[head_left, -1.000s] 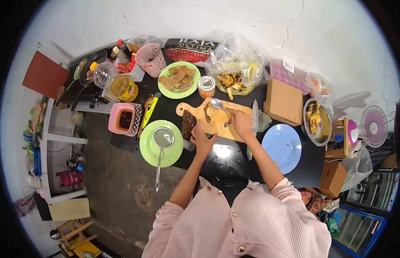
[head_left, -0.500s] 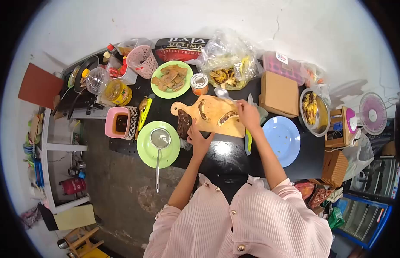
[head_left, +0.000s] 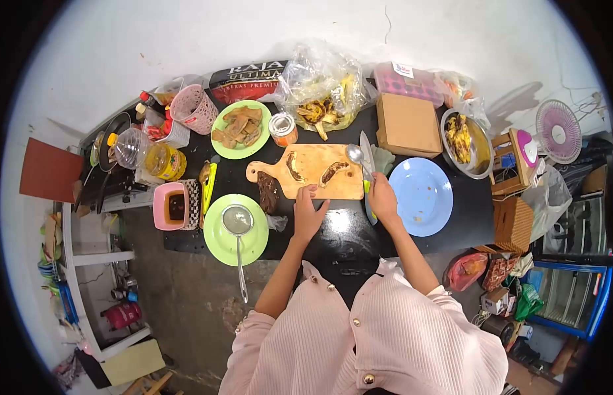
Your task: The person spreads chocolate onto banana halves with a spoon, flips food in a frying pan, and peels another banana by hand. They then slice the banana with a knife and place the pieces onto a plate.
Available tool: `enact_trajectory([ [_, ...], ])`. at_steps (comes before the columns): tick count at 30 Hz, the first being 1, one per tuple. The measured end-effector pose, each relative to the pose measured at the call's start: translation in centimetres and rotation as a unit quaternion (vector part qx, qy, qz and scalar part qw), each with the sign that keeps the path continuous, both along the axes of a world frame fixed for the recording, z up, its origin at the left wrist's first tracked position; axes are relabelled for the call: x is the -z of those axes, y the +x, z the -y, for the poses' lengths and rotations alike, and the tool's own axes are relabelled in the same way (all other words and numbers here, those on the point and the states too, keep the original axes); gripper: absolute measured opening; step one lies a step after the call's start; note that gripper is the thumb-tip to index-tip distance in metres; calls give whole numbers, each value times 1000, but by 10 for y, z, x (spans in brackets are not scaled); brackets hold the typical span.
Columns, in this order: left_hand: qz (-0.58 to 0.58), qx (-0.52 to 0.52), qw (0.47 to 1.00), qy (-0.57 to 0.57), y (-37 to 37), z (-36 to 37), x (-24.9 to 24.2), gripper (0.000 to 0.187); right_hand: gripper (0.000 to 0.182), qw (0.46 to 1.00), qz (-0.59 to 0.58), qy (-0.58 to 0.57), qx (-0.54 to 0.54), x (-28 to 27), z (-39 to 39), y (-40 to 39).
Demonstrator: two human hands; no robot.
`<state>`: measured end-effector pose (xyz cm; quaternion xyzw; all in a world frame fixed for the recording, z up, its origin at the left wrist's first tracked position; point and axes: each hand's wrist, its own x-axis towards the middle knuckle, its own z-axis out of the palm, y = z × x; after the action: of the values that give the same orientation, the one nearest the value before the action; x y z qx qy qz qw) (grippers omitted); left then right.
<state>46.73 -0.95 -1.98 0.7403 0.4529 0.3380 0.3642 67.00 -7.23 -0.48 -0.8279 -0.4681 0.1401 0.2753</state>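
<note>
A wooden cutting board (head_left: 313, 155) lies on the black table with two banana pieces on it, one on the left (head_left: 294, 166) and one on the right (head_left: 333, 173), both topped with something dark brown. My left hand (head_left: 309, 214) rests at the board's near edge, thumb and fingers apart, holding nothing. At the right edge, my right hand (head_left: 383, 201) grips a metal spoon (head_left: 354, 154), its bowl over the board's far right corner. A dark brown plastic packet (head_left: 268, 193) lies against the board's left end. A knife (head_left: 367, 153) is beside the spoon, partly hidden.
To the left, a green plate (head_left: 217, 240) carries a strainer (head_left: 237, 219). Behind stand a plate of brown slices (head_left: 240, 128), an opened can (head_left: 283, 128) and a plastic bag with peels (head_left: 326, 82). On the right are a blue plate (head_left: 421, 197), a cardboard box (head_left: 408, 125) and a metal bowl (head_left: 479, 161).
My right hand has drawn the spoon back toward me along the board's right side. My left hand has shifted away from the dark packet to the board's near edge. The view has also shifted.
</note>
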Motion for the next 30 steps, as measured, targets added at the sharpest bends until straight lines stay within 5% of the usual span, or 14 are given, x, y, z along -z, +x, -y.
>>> enact_trajectory([
  [10, -194, 24, 977, 81, 12, -28, 19, 43, 40, 992, 94, -83, -19, -13, 17, -6],
  [30, -156, -85, 982, 68, 28, -20, 22, 35, 36, 986, -9, -77, -146, -17, 3, 27],
])
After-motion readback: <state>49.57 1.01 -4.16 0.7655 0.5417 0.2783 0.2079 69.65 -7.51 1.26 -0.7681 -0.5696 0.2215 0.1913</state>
